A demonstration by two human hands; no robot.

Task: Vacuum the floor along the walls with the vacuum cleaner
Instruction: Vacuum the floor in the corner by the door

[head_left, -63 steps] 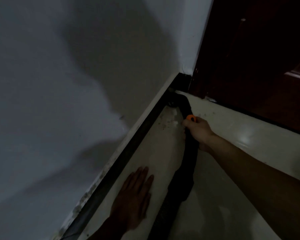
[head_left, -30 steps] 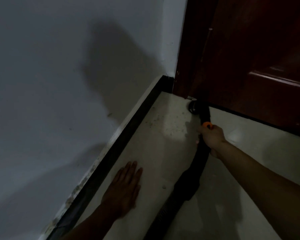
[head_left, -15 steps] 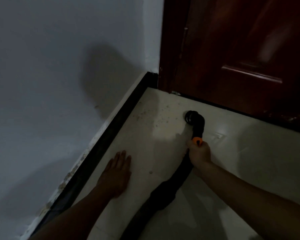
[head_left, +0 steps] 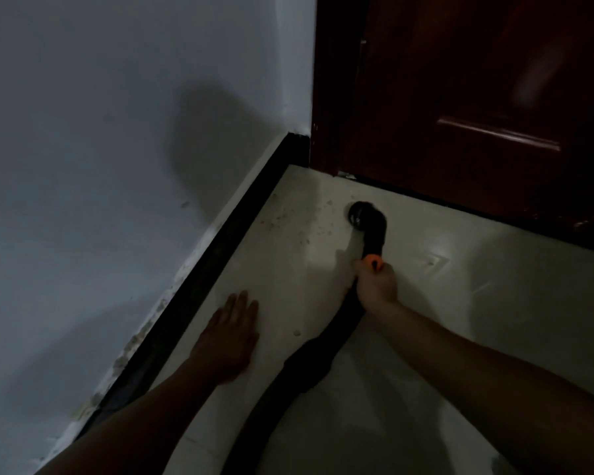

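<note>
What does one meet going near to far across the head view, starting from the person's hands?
left hand, flat on the floor → right hand, holding the vacuum hose → black nozzle → dark door

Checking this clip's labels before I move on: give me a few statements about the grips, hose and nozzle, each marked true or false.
1. The right grip holds the hose. True.
2. The left grip holds the nozzle. False: it lies flat on the floor, fingers straight.
3. The nozzle touches the skirting. False: it is out on the floor, apart from the skirting and nearer the door.
4. Dirt specks lie on the floor between skirting and nozzle. True.
</note>
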